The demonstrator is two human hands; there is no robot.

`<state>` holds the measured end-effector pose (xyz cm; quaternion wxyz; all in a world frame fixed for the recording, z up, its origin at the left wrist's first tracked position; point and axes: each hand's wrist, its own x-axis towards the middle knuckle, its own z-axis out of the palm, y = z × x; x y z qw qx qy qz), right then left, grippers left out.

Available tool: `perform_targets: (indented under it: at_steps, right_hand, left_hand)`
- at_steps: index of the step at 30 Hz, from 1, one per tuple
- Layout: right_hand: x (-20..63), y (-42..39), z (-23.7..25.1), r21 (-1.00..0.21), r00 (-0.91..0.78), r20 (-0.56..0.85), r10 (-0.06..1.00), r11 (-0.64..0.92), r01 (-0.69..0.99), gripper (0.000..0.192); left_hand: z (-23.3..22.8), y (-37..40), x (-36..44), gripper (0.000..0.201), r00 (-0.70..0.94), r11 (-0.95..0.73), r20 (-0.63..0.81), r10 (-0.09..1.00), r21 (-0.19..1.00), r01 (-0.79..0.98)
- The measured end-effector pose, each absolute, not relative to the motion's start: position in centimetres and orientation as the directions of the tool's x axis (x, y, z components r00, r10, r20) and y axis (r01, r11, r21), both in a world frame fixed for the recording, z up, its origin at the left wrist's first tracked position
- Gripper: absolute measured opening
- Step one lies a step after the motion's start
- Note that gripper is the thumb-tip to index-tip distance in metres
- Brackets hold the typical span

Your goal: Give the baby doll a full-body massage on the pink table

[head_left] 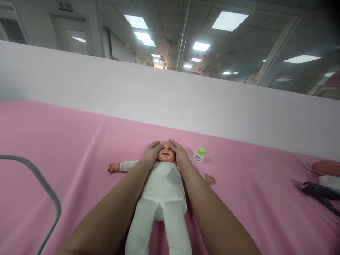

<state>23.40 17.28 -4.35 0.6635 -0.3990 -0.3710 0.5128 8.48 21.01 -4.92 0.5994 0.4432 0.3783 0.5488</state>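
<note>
I see the doll point(166, 180) lying face up on the pink sheet point(79, 141), its head toward the far edge along the white wall point(172, 99). I have the left hand point(152, 151) and right hand point(181, 154) unclenched, curved against either side of its head, thumbs near the eyes; a green-capped bottle point(198, 156) stands near the right hand, toward that far edge.

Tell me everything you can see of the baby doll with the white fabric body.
The white, fabric-bodied baby doll lies face up on a creased pink sheet, arms spread sideways, legs toward the camera. Its head and hands look like peach-coloured plastic; the mouth is red. The person's bare left hand and bare right hand cup the sides of its head, thumbs near its eyes. Its feet are out of frame.
</note>
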Motion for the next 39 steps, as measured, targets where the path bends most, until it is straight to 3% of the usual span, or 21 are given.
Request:
perform_targets:
  at_steps: [6, 15, 23, 39]
  right_hand:
    - [23.04, 17.21, -4.16, -0.933, 0.155, 0.147, 0.977, 0.189, -0.306, 0.07]
    - [22.73, 17.94, -4.7, -0.936, 0.229, 0.149, 0.962, 0.212, -0.282, 0.056]
    - [23.38, 17.93, -5.01, -0.915, 0.195, 0.07, 0.978, 0.141, -0.378, 0.046]
    - [23.3, 17.43, -4.64, -0.903, 0.164, 0.103, 0.981, 0.162, -0.399, 0.049]
  left_hand:
    - [-5.11, 21.18, 8.45, 0.061, 0.104, -0.002, 0.035, 0.994, 0.954, -0.298]
    - [-5.27, 21.39, 8.78, 0.052, 0.062, -0.022, 0.04, 0.997, 0.962, -0.273]
    - [-4.95, 21.05, 8.67, 0.038, 0.036, -0.019, 0.031, 0.999, 0.957, -0.29]
    - [-5.19, 20.73, 8.76, 0.054, 0.055, -0.051, 0.066, 0.996, 0.97, -0.236]
